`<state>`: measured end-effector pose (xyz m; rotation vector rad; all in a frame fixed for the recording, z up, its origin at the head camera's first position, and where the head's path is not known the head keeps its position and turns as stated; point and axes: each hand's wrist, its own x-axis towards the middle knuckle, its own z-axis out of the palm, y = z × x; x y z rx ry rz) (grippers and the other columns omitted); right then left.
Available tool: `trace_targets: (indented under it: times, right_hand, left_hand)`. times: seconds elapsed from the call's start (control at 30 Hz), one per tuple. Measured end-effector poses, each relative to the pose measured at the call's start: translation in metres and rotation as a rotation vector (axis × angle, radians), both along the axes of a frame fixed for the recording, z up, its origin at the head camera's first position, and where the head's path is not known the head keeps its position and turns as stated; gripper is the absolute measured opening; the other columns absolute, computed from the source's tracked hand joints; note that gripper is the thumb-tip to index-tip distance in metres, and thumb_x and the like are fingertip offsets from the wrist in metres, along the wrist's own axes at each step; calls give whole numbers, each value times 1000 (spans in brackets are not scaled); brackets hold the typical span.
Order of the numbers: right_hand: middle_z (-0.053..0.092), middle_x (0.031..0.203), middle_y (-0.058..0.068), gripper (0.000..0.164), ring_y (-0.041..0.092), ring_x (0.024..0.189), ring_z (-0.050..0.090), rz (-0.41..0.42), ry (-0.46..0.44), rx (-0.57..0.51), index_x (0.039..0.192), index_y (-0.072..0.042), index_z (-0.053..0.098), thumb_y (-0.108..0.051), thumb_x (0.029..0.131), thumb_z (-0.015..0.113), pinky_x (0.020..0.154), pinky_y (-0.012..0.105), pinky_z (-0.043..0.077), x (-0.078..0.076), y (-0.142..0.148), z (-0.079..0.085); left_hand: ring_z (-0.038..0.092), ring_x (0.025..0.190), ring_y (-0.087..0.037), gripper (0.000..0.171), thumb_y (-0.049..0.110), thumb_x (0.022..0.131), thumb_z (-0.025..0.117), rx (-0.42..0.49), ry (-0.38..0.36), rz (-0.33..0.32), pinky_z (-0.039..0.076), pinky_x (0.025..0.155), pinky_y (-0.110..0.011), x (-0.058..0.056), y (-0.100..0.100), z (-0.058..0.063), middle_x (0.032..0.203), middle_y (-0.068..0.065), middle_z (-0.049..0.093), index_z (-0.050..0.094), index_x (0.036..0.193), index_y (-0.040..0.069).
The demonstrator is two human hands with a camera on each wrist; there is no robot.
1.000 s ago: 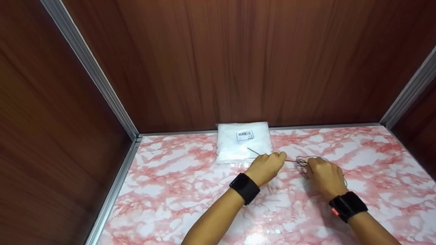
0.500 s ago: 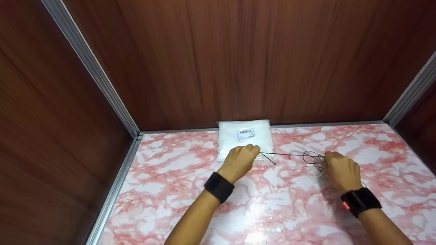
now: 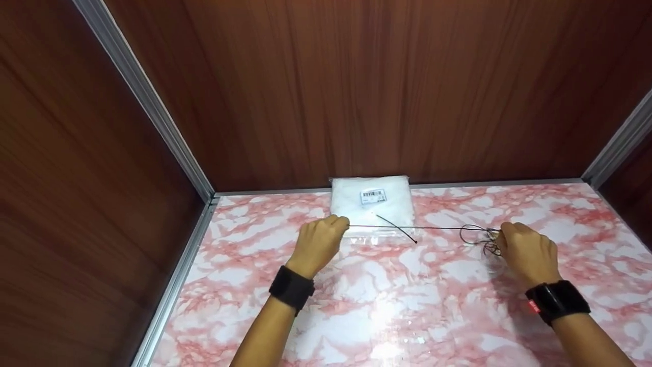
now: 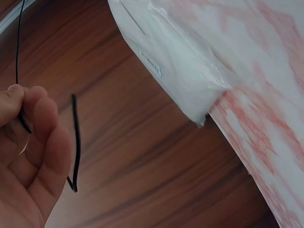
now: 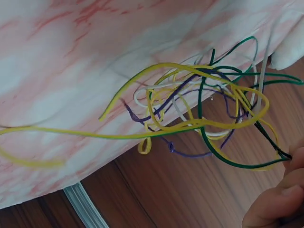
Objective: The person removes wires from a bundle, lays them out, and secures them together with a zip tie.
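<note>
My left hand point(image 3: 318, 242) pinches a thin black cord point(image 3: 438, 227) between thumb and fingers. The cord runs straight across to my right hand point(image 3: 530, 250), above the table. In the left wrist view, a short bent black strand point(image 4: 77, 142) shows beside my left fingers. My right hand grips a tangle of cords point(image 3: 491, 247). Yellow cord point(image 5: 166, 66), green cord point(image 5: 228, 163) and purple cord point(image 5: 190, 155) loop there with white ones. A separate-looking dark strand point(image 3: 402, 232) slants across the taut cord; its attachment is unclear.
A white soft item in a clear plastic bag point(image 3: 351, 199) with a barcode label point(image 3: 373, 196) lies against the back panel point(image 3: 356, 102). The table point(image 3: 254, 265) has a pink and white marbled top. Metal rails point(image 3: 173, 285) edge the side and back.
My left hand has moved left and my right hand slightly right, so the black cord between them stretches longer. The tangle has moved right with my right hand.
</note>
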<state>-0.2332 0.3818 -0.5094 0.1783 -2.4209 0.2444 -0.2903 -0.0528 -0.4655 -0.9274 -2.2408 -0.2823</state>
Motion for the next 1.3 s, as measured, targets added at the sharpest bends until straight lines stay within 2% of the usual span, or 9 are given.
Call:
trace_targets:
  times: [0.17,0.3,0.43,0.8,1.17,1.3]
  right_hand:
    - [41,58,-1,20,22,41,37,21,34,13,69,-11,49,-2,83,59,36,42,29,2,0,1]
    - [40,59,-1,20,23,41,38,45,83,32,68,-11,47,-2,83,58,35,44,30,2,1,4]
    - [40,59,-1,19,24,41,41,62,108,42,68,-10,48,-3,83,58,35,46,31,4,2,9]
    - [44,62,1,16,29,41,44,62,94,51,72,-8,53,-5,84,61,35,50,33,9,0,14]
    - [42,65,3,14,27,39,40,51,171,72,74,-6,53,-4,87,59,33,47,28,10,8,22]
    - [46,71,7,12,31,41,44,58,186,56,77,-6,55,-4,87,58,33,50,30,13,8,24]
  left_hand:
    - [61,56,-19,8,16,94,64,29,2,44,45,42,-34,2,-22,2,73,1,62,65,86,14]
    - [60,53,-20,6,20,92,67,54,3,82,43,39,-34,3,-36,4,69,1,59,67,88,14]
    - [57,52,-18,10,22,94,65,64,-16,93,43,40,-33,4,-45,2,68,1,58,68,88,14]
    - [63,57,-23,7,18,93,66,65,-65,143,46,41,-37,8,-57,-13,72,0,60,66,87,14]
    - [61,56,-20,7,19,93,67,99,-47,151,46,42,-34,8,-67,-12,76,2,63,68,88,14]
    - [60,53,-19,8,18,91,69,111,-51,151,44,41,-34,11,-73,-14,73,2,60,68,85,13]
